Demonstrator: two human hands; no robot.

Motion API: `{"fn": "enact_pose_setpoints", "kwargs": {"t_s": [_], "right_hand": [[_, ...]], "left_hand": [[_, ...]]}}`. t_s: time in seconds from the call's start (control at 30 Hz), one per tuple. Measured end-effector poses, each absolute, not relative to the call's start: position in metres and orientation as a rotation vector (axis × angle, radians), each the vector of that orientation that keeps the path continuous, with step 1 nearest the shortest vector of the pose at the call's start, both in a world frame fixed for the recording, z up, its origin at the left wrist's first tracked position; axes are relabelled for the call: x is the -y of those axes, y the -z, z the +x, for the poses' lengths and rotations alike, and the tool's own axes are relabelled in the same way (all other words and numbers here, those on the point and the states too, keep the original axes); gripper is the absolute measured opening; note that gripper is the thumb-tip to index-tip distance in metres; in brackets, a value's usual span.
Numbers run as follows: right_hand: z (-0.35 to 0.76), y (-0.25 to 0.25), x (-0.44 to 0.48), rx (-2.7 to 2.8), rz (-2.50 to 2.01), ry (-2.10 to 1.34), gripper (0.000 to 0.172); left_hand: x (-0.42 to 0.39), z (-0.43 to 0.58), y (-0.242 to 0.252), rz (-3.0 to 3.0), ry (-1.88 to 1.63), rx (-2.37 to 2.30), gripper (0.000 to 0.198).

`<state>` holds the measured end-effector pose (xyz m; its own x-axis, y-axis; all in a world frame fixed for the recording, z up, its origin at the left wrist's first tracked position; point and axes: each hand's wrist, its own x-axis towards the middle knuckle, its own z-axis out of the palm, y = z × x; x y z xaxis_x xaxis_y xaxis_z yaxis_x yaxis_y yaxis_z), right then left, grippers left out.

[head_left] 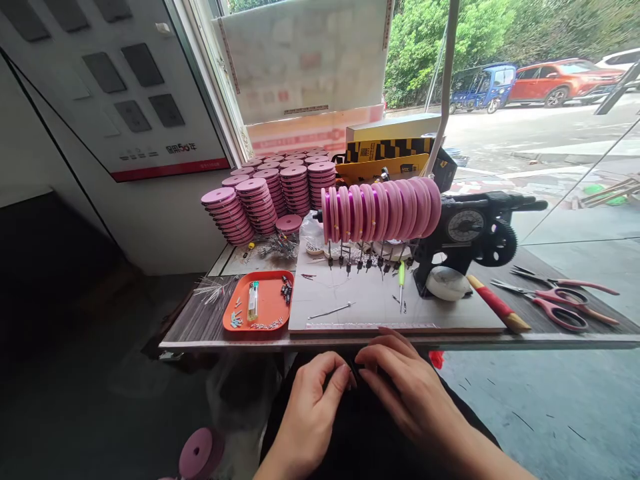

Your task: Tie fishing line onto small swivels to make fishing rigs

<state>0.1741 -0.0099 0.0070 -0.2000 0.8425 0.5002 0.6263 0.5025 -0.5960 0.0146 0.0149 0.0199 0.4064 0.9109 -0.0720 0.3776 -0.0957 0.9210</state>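
Observation:
Just below the table's front edge, my left hand (316, 400) and my right hand (407, 383) meet over my dark-clothed lap. Thumb and index finger of the left are pinched together; the right hand's fingers are bent in towards the same spot. Whatever lies between the fingertips is too small and dark against the clothing to name. Closest in front of them is a pale board (370, 317) bearing a thin metal rod (331, 311) and a green-handled tool (401, 275). Behind these, a row of pink spools (383, 210) sits on a black winder with a dial (465, 225), small weights hanging below.
An orange tray (233, 300) at left holds small parts and a clear tube. Stacked pink spools (267, 193) stand behind it. Scissors (560, 307), pliers (565, 280) and a red-and-yellow handle (497, 303) lie at right. Another pink spool (200, 452) is low at left.

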Motion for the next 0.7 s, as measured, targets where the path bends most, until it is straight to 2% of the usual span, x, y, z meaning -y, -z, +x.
{"fn": "enact_pose_setpoints", "kwargs": {"t_s": [0.7], "right_hand": [[0.1697, -0.0060, 0.0091, 1.939, -1.214, -0.290, 0.019]], "left_hand": [[-0.0131, 0.0185, -0.0171, 1.626, -0.696, -1.161, 0.032]]}}
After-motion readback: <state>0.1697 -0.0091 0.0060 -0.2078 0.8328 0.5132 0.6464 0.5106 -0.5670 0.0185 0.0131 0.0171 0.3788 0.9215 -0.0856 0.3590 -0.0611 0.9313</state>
